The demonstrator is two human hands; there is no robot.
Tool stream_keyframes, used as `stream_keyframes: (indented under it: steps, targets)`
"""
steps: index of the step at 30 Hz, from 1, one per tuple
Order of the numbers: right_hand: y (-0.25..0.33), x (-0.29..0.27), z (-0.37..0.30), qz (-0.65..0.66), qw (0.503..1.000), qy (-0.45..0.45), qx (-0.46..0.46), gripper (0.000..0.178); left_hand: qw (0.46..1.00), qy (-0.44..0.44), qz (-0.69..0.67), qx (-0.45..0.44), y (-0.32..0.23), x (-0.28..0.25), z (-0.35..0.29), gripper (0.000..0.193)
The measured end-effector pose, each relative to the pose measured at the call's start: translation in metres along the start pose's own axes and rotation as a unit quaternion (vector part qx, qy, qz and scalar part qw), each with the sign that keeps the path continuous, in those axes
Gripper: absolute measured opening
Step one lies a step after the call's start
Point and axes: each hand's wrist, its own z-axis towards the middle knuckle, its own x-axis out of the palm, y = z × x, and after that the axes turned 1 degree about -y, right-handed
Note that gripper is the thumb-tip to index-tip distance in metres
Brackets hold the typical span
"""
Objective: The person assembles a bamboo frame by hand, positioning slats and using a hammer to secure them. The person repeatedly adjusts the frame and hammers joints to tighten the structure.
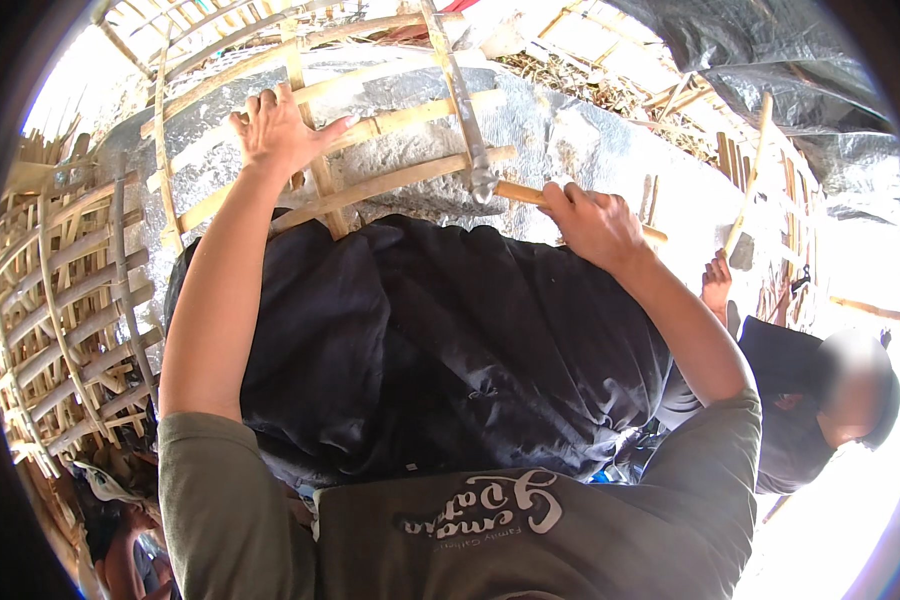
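Observation:
A bamboo lattice of crossed split slats lies across the upper middle. My left hand rests on its left part, fingers spread and thumb stretched to the right. In my right hand, the fingers wrap round the wooden handle of a hammer. The metal hammer head is at the lower end of a dark upright strip, where it crosses the nearest slat. Whether the head touches the wood, I cannot tell.
Black cloth spreads below the lattice. A woven bamboo panel stands at left. Another person is close on my right, one hand on a bamboo stick. Dark plastic sheeting hangs at upper right.

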Motion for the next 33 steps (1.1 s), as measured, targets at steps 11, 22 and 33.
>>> stream_keyframes:
  steps: [11,22,33]
  targets:
    - [-0.010,0.037,0.079,0.283,0.914,0.067,0.282,0.052,1.000,0.001,0.018,-0.004,-0.002,-0.008,-0.009,0.122]
    - [-0.003,0.128,0.086,0.365,0.846,-0.015,0.388,0.079,0.999,-0.004,0.035,0.009,-0.005,-0.005,-0.013,0.116]
    - [0.000,0.136,0.091,0.252,0.885,0.039,0.390,0.065,1.000,0.000,0.026,0.007,-0.006,0.002,-0.011,0.090]
